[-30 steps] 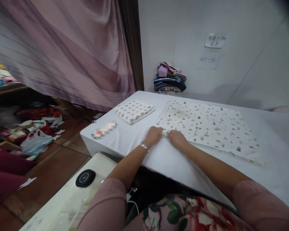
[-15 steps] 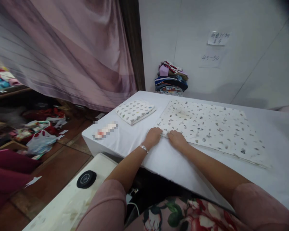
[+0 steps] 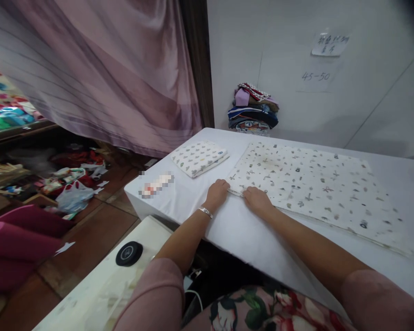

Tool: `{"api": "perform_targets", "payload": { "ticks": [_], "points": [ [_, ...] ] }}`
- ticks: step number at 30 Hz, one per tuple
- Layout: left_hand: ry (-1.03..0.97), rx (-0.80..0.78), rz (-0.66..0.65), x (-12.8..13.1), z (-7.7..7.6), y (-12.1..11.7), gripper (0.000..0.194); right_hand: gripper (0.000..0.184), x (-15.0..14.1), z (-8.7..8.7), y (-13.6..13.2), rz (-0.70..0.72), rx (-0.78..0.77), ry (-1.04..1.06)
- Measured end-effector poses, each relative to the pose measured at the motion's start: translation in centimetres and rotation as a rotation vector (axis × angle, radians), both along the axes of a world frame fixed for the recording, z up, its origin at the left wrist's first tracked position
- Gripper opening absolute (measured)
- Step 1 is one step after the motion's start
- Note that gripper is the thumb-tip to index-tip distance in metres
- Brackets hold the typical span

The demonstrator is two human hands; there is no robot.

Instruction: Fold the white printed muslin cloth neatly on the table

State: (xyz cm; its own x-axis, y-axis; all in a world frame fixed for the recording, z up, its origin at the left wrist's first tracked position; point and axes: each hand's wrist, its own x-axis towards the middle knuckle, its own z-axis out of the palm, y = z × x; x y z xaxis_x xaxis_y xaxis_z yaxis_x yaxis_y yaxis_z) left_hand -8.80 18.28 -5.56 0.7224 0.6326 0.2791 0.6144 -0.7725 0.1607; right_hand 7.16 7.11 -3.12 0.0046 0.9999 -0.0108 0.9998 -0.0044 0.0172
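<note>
A large printed white cloth (image 3: 313,186) lies flat on the white table (image 3: 234,225). My left hand (image 3: 216,193), with a bracelet at the wrist, grips the cloth's near left corner with curled fingers. My right hand (image 3: 257,200) sits close beside it on the near edge, fingers also curled onto the fabric. A smaller folded printed cloth (image 3: 199,157) rests on the table to the left, apart from both hands.
A stack of folded clothes (image 3: 253,110) stands against the wall at the table's far side. A pink curtain (image 3: 100,78) hangs at left. Bags and fabric litter the floor (image 3: 69,193). A white surface with a black disc (image 3: 129,253) is at my near left.
The view has shifted slightly, so everything sits a little further right. Both hands stay on the cloth's near left corner with hardly any movement.
</note>
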Motion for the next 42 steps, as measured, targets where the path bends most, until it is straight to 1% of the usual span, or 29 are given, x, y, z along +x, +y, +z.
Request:
{"api": "perform_targets", "payload": {
  "ticks": [4,8,11,14,19,21,29,33,35,38,42],
  "points": [
    [-0.099,-0.1,0.005,-0.4,0.0,0.4,0.035,0.027,0.1,0.0,0.1,0.018,-0.015,0.009],
    [-0.234,-0.21,0.078,-1.1,0.2,1.0,0.044,0.027,0.3,-0.4,0.1,0.038,-0.008,0.0],
    [-0.332,-0.304,0.179,-1.8,0.5,1.2,0.038,0.028,0.4,-0.8,0.0,0.047,0.025,-0.011],
    [-0.335,-0.353,0.255,-2.4,0.8,1.0,0.033,0.027,0.4,-1.0,-0.1,0.05,0.038,-0.004],
    [-0.181,-0.341,0.316,-2.7,1.3,0.5,0.026,0.027,0.6,-1.0,-0.1,0.046,0.041,0.021],
    [-0.153,-0.345,0.331,-2.5,1.5,0.3,0.023,0.027,0.6,-1.0,0.0,0.042,0.036,0.028],
    [-0.175,-0.336,0.415,-1.0,1.4,-0.1,0.017,0.026,0.4,-0.9,0.0,0.03,0.042,0.031],
    [-0.19,-0.324,0.469,-0.2,1.2,-0.4,0.021,0.031,0.3,-0.9,-0.1,0.032,0.058,0.021],
    [-0.169,-0.319,0.492,0.1,1.3,-0.5,0.019,0.034,0.3,-0.8,-0.2,0.043,0.067,0.016],
    [-0.122,-0.295,0.48,0.2,1.5,-0.6,0.011,0.036,0.3,-0.8,-0.3,0.055,0.074,0.01],
    [-0.09,-0.257,0.429,-0.2,1.5,-0.4,0.018,0.037,0.3,-0.9,-0.3,0.061,0.053,0.013]
  ]
}}
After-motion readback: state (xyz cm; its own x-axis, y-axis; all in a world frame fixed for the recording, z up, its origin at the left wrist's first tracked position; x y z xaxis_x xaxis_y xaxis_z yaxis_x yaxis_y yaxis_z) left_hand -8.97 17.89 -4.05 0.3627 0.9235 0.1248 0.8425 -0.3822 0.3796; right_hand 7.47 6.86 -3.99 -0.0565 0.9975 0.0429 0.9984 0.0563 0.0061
